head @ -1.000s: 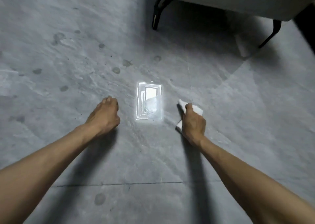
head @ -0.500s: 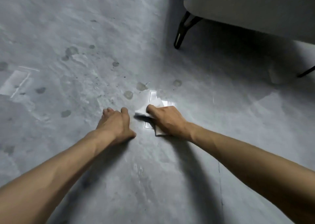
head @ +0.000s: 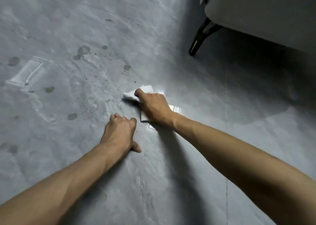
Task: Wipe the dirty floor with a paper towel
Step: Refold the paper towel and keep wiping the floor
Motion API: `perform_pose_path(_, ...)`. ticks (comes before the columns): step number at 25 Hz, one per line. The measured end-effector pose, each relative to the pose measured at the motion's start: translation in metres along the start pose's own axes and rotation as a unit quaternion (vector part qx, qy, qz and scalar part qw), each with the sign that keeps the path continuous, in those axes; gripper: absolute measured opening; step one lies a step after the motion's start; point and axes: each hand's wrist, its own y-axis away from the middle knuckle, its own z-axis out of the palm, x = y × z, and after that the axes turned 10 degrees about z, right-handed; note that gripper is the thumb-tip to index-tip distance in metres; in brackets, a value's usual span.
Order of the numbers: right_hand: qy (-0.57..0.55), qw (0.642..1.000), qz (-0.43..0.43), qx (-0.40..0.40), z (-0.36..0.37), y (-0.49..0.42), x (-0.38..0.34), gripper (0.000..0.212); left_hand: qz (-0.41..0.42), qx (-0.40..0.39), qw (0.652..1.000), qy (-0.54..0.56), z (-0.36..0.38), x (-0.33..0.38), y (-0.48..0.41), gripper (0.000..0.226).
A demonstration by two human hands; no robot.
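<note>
On the floor (head: 171,173), beside the left hand (head: 119,132) whose loose fingers hold nothing, the right hand (head: 154,107) keeps its fingers clamped on the paper towel (head: 146,89), which I fear may bunch and only smear the dark spots (head: 72,116) if pushed too hard.

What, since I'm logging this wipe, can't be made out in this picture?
- Head view: paper towel mostly covered by the right hand; its underside and the floor beneath are hidden.
- Left hand: palm hidden by its own back.
- Sofa: cut off by top and right edges; only one leg shows.
- Floor under the sofa: lost in shadow.
</note>
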Motion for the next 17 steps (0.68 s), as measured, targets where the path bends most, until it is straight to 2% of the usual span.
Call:
perform_pose_path(1,0.031,0.999,-0.03,-0.005,-0.008,0.004,0.021,0.029,0.0,-0.004,1.0,0.004,-0.001,0.0,0.0,0.074)
perform_pose_path(2,0.067,0.998,-0.003,0.019,-0.015,0.006,0.05,0.041,-0.001,-0.007,1.0,0.011,0.0,-0.001,0.001,0.073)
perform_pose_path(3,0.076,0.993,0.084,0.045,-0.024,0.008,0.08,0.051,-0.003,-0.008,1.0,0.02,0.001,-0.002,0.002,0.071)
perform_pose_path(4,0.071,0.97,0.211,0.099,-0.032,0.006,0.107,0.051,-0.002,-0.005,1.0,0.03,0.002,-0.003,0.003,0.069)
perform_pose_path(5,0.047,0.921,0.352,0.162,-0.039,0.003,0.121,0.04,-0.001,-0.002,0.999,0.037,0.002,-0.003,0.002,0.067)
perform_pose_path(6,0.011,0.868,0.455,0.198,-0.039,-0.005,0.119,0.026,0.0,-0.002,0.999,0.041,0.002,-0.003,0.002,0.067)
perform_pose_path(7,-0.001,0.852,0.475,0.221,-0.033,-0.015,0.098,0.022,0.001,-0.004,0.999,0.041,0.002,-0.003,0.002,0.066)
perform_pose_path(8,-0.02,0.879,0.419,0.229,-0.022,-0.029,0.069,0.022,0.002,-0.008,0.999,0.038,0.002,-0.003,0.002,0.066)
perform_pose_path(9,-0.036,0.923,0.326,0.202,-0.009,-0.039,0.035,0.019,0.002,-0.014,0.999,0.032,0.002,-0.004,0.002,0.067)
perform_pose_path(10,-0.04,0.966,0.202,0.157,0.003,-0.04,0.003,0.018,-0.001,-0.017,1.0,0.025,0.003,-0.004,0.002,0.07)
perform_pose_path(11,-0.021,0.993,0.063,0.098,0.009,-0.035,-0.021,0.02,-0.003,-0.02,1.0,0.02,0.004,-0.004,0.002,0.072)
perform_pose_path(12,0.005,0.997,-0.053,0.05,0.013,-0.027,-0.031,0.022,-0.007,-0.025,0.999,0.021,0.004,-0.005,0.002,0.074)
perform_pose_path(13,0.024,0.992,-0.12,0.008,0.006,-0.021,-0.026,0.023,-0.012,-0.032,0.999,0.025,0.005,-0.006,0.003,0.075)
perform_pose_path(14,0.052,0.988,-0.149,-0.003,-0.003,-0.018,-0.006,0.026,-0.014,-0.037,0.999,0.029,0.004,-0.006,0.003,0.077)
perform_pose_path(15,0.078,0.99,-0.121,0.0,-0.014,-0.015,0.02,0.032,-0.014,-0.042,0.998,0.034,0.005,-0.006,0.004,0.077)
perform_pose_path(16,0.083,0.996,-0.037,0.003,-0.022,-0.012,0.049,0.037,-0.014,-0.044,0.998,0.041,0.005,-0.006,0.004,0.077)
perform_pose_path(17,0.075,0.993,0.085,0.03,-0.032,-0.006,0.076,0.04,-0.013,-0.043,0.998,0.047,0.005,-0.006,0.005,0.075)
